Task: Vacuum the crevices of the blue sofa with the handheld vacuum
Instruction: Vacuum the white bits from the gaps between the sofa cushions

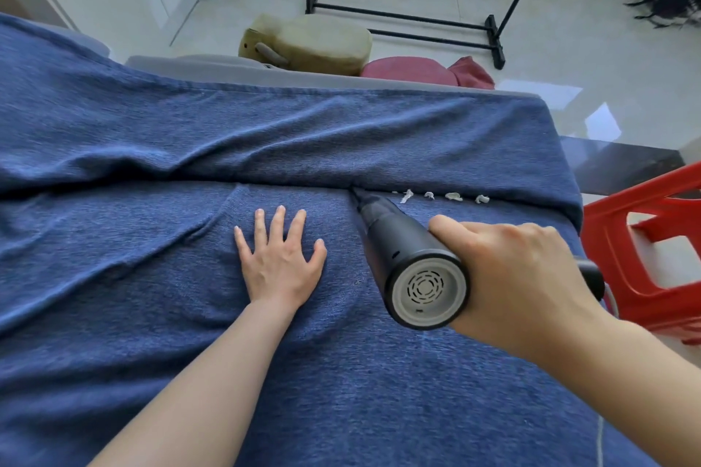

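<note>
The blue sofa [151,315], covered in wrinkled blue fabric, fills most of the view. A crevice runs left to right between seat and backrest. My right hand [519,284] grips the black handheld vacuum [406,258], whose narrow nozzle tip is pushed into the crevice near the middle. Its grey vented rear end faces me. Several small white scraps [451,196] lie along the crevice just right of the nozzle. My left hand [280,258] lies flat on the seat with fingers spread, left of the vacuum, holding nothing.
A red plastic stool [645,250] stands close at the sofa's right end. Behind the backrest are an olive cushion [322,42], a pink cushion [413,72] and a black clothes rack base [409,17] on a pale tiled floor.
</note>
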